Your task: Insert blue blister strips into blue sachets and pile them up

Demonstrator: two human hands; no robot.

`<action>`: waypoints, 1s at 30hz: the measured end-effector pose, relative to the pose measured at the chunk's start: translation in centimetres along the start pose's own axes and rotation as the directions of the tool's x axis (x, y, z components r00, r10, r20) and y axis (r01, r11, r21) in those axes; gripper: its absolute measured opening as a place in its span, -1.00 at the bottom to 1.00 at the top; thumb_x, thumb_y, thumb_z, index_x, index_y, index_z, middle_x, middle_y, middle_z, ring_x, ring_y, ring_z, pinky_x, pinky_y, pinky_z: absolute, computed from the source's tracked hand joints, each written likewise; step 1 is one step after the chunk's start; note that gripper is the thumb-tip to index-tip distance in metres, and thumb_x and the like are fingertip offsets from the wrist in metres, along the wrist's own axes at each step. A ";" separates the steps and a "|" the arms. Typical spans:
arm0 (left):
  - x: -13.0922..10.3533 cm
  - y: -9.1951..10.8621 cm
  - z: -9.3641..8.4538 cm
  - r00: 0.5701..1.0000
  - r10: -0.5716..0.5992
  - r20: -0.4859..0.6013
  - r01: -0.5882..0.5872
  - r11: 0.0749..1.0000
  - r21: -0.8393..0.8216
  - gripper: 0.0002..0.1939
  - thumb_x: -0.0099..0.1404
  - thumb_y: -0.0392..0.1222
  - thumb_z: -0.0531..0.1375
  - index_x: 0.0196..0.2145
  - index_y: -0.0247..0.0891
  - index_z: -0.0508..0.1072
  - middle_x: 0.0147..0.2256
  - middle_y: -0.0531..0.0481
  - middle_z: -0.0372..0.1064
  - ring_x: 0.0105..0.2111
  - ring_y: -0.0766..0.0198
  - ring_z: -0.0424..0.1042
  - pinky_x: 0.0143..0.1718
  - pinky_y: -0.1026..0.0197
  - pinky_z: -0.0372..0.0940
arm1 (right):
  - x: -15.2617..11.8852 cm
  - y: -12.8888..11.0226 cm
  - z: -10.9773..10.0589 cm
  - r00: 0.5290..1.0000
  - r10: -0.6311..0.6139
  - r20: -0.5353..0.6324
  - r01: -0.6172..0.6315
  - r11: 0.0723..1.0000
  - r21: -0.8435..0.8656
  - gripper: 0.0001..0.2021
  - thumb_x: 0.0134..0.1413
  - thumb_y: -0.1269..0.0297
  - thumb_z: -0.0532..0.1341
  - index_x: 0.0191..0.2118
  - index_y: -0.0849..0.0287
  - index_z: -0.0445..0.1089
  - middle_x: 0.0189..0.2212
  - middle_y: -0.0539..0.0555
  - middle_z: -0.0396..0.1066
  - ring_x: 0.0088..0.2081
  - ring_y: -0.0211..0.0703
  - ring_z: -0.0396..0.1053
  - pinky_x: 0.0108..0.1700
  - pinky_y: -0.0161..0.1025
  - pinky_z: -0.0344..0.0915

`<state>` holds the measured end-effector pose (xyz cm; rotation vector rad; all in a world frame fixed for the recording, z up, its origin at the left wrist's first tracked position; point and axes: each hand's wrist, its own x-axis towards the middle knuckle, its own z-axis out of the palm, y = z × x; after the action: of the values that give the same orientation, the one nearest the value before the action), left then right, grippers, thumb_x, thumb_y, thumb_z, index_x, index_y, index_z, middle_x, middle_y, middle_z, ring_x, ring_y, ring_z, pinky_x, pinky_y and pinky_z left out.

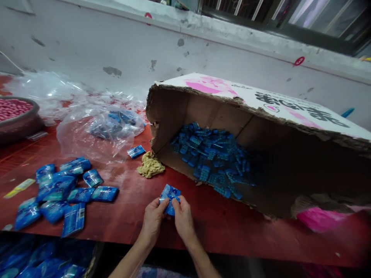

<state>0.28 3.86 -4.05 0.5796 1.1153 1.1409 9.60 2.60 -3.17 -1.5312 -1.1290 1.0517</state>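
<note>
Near the front of the red table [220,235], both hands grip one small blue printed packet [171,191]. My left hand [154,215] pinches its left side with the thumb on top. On the right side, my right hand [183,217] pinches it the same way; the other fingers are partly hidden beneath. To the left lies a loose pile of shiny blue packets [59,187]. Right of the hands, a cardboard box [214,104] on its side opens toward me, with many small blue plastic pieces [214,150] inside.
A crumpled yellowish cloth [150,166] and a single blue packet [136,151] lie by the box's left corner. Behind them are clear plastic bags [78,133]. A bowl [34,119] of pink pieces stands far left. Blue packets [43,258] fill a container below the table edge.
</note>
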 end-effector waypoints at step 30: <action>-2.1 1.9 -0.9 0.913 -0.407 -0.014 0.393 0.890 -0.232 -0.85 0.04 -0.19 0.24 -0.51 -0.30 0.35 -0.75 0.07 0.28 -0.74 0.39 0.28 -0.74 0.39 0.20 | 7.2 -1.4 -7.9 0.951 -0.193 -0.241 0.107 0.938 -0.329 -0.51 -0.04 0.33 0.12 0.06 0.21 0.07 -0.17 0.20 0.31 -0.24 -0.05 0.37 -0.31 -0.15 0.33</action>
<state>-1.32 2.52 -1.99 0.1249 1.0788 0.9087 18.43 8.34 -0.99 -1.7413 -1.2376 0.5544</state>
